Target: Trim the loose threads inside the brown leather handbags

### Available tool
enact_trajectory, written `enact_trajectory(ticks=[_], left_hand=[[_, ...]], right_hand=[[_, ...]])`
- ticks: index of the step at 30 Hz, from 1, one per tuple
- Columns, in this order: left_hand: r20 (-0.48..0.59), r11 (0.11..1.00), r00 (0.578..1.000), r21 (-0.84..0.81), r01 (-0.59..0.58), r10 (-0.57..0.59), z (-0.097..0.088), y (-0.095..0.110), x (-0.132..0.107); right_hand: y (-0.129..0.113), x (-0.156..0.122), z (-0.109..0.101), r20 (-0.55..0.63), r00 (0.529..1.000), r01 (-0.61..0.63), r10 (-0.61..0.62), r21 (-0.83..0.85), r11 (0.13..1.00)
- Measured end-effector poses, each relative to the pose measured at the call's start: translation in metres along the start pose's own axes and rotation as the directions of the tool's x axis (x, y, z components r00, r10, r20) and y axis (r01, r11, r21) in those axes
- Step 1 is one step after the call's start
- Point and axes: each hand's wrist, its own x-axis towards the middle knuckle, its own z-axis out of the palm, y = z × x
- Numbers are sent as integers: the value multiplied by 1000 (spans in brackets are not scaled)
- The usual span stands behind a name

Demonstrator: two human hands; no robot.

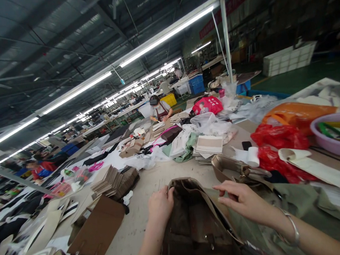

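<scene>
A dark olive-brown bag (195, 220) stands at the near edge of the worktable, its top opening facing up. My left hand (160, 203) is closed on the bag's left rim, thumb toward the opening. To the right of the opening, my right hand (237, 199) is raised with its fingers partly stretched and apart, and nothing shows in them. A bracelet circles that wrist. Under my right forearm lies olive-green fabric (308, 203). A brown strap (223, 168) curves behind my right hand.
A stack of brown panels (112, 181) and a brown box-like piece (98, 227) lie left. Cream cards (208, 146), red plastic bags (280, 146) and a purple basin (335, 136) are farther right. A co-worker (159, 108) sits across the table.
</scene>
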Motion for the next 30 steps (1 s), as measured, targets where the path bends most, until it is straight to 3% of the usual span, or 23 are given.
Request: enact_trajectory(ticks=[6, 11, 23, 30], left_hand=[[-18, 999, 1000, 39, 13, -12, 0, 3, 4], [-25, 999, 999, -32, 28, -28, 1, 0, 7], [-9, 980, 998, -187, 65, -67, 4, 0, 19], [61, 981, 998, -193, -5, 17, -2, 1, 11]], right_hand=[[28, -39, 6, 69, 990, -119, 119, -15, 993], [38, -64, 11, 87, 980, -182, 181, 8, 983], [-10, -84, 2, 171, 977, -133, 127, 29, 991], [-36, -74, 19, 173, 973, -139, 153, -89, 986]])
